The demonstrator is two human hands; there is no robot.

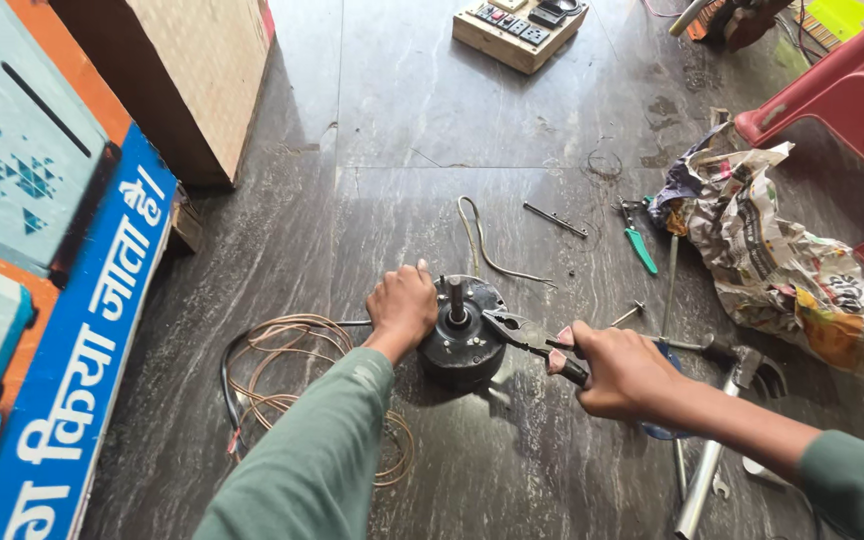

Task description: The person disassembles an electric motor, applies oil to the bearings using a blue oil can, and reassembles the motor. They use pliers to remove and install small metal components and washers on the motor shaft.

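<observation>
We have the round dark motor [462, 335] sitting on the stone floor [422, 120], shaft pointing up. Our left hand [402, 305] presses against its left side, fingers [420, 272] curled over the rim and closed on the housing; this looks like a bracing hold, so the motor does not slide or turn while the tool works on it. Our right hand [617, 368] is wrapped tight around the handles of the pliers [527, 335], fingers fully closed, and the nose of the pliers reaches from those fingers onto the motor's top, just right of the shaft. Whether the nose actually grips a part there we cannot tell.

Both arms stretch forward and low, the left sleeve coming up the middle, the right forearm angling in from the lower right, wrist roughly level.

Just behind the left fingers lies a coil of copper wire [292, 380]. Beyond the right fingers we see a hammer [732, 360], a green-handled tool [640, 248] and crumpled newspaper [772, 250].
</observation>
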